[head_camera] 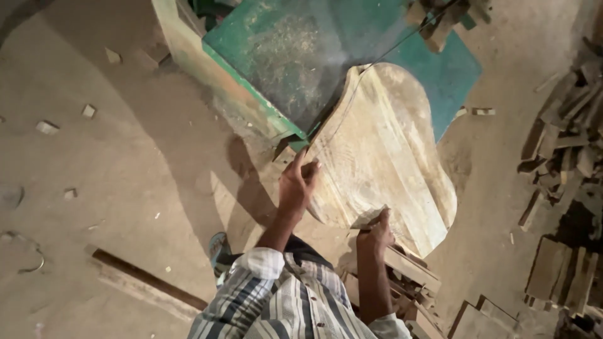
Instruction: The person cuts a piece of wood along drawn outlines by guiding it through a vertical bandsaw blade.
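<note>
Where the green machine table (pixel 295 56) ends, one curved wooden panel (pixel 383 157), pale and rounded, lies partly on its dusty top and overhangs toward the person. Left hand (pixel 296 182): fingers bent over the panel's left edge, gripping it. Right hand (pixel 375 233): closed at the panel's near edge, apparently pinching it, though shadow obscures the fingers. Surroundings: sawdust floor (pixel 113 176), wood offcuts (pixel 565 157) piled right, dark plank (pixel 147 279) lower left.
</note>
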